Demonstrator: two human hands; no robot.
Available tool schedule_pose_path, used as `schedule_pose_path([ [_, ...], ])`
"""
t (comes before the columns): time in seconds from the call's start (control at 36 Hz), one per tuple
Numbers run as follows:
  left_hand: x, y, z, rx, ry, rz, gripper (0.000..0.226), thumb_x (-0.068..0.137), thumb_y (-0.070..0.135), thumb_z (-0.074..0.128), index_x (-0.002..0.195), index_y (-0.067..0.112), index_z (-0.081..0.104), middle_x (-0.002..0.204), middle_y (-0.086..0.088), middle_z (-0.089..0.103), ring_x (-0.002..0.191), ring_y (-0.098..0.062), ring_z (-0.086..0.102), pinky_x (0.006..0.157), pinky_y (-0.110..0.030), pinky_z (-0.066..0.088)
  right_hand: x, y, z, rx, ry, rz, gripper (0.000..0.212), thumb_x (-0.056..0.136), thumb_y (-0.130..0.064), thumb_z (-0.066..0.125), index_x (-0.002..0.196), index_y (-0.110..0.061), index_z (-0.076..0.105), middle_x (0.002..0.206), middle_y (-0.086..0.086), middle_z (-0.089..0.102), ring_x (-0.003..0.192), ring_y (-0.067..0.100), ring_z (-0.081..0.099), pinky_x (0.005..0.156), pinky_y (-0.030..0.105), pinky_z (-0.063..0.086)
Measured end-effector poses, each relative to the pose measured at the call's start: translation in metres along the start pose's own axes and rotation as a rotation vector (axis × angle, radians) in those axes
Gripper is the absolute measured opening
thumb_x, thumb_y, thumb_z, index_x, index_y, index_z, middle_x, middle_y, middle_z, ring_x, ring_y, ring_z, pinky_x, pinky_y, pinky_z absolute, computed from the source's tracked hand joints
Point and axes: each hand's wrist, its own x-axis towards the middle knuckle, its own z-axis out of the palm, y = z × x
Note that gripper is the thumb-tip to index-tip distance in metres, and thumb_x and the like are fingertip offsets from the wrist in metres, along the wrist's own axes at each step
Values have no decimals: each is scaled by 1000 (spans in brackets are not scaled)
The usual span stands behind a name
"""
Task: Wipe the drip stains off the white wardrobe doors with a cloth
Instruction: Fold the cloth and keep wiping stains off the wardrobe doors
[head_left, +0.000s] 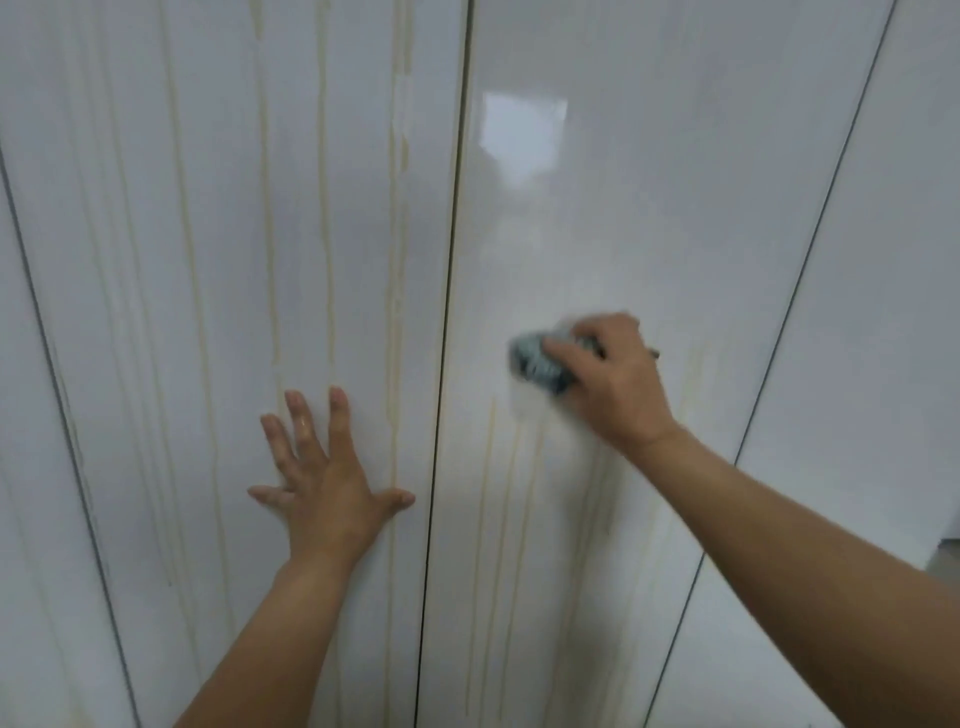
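Two glossy white wardrobe doors fill the view, split by a dark vertical gap. The left door (218, 260) carries several long yellowish drip stains (324, 234) running top to bottom. The right door (649, 182) looks clean above my hand; fainter drip stains (511, 493) run down below it. My right hand (615, 379) presses a bunched grey cloth (535, 364) against the right door, blurred by motion. My left hand (324, 488) lies flat on the left door, fingers spread, holding nothing.
Further white door panels stand at the far left (31, 467) and far right (883, 312), each separated by a thin dark seam. A strip of grey floor or ledge (943, 561) shows at the right edge.
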Motion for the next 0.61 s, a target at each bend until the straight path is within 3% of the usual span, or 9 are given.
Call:
schedule_pose_path([
  [0.08,-1,0,0,2,13,-2,161,56,62,92,138,51,-46,151,8,-55,145,-26,-45,108,-85,7,41,29,-21,-71,90,135,20,88,-5,64,104,-4,76,93,22,61,86,37,55,75,32,34],
  [0.19,-5,0,0,3,28,18,160,58,62,92,141,51,-44,153,9,-53,146,-25,-44,108,-85,8,48,47,-33,-134,54,328,25,91,-4,54,108,-5,72,103,20,58,97,36,50,76,29,31],
  [0.31,-6,0,0,26,25,13,160,57,66,90,141,49,-45,153,7,-53,147,-27,-42,108,-85,11,2,33,-19,-210,-67,243,20,86,1,51,98,-4,67,105,21,56,95,34,50,75,31,30],
  [0.39,-5,1,-2,24,22,7,160,57,65,90,141,49,-45,152,8,-54,146,-26,-43,108,-85,11,-39,13,-13,-145,-239,287,16,93,-11,55,107,-14,64,116,11,50,101,19,42,83,26,34],
  [0.47,-6,0,-1,13,21,5,160,56,65,91,141,50,-44,151,9,-55,145,-24,-45,108,-85,11,-46,9,-20,-51,-318,150,24,74,5,74,95,-5,68,104,16,56,94,25,41,74,32,38],
  [0.56,-4,0,-1,9,23,-3,161,55,65,91,142,50,-43,153,8,-53,147,-25,-43,108,-85,12,-19,28,-35,-40,-332,53,27,74,3,72,101,-1,73,98,21,60,91,29,43,71,36,41],
  [0.61,-4,-1,1,14,31,9,161,55,65,92,142,51,-42,153,8,-53,147,-25,-42,107,-85,12,9,38,-47,-74,-224,187,26,82,-1,64,107,-5,72,103,21,59,96,32,48,78,35,39],
])
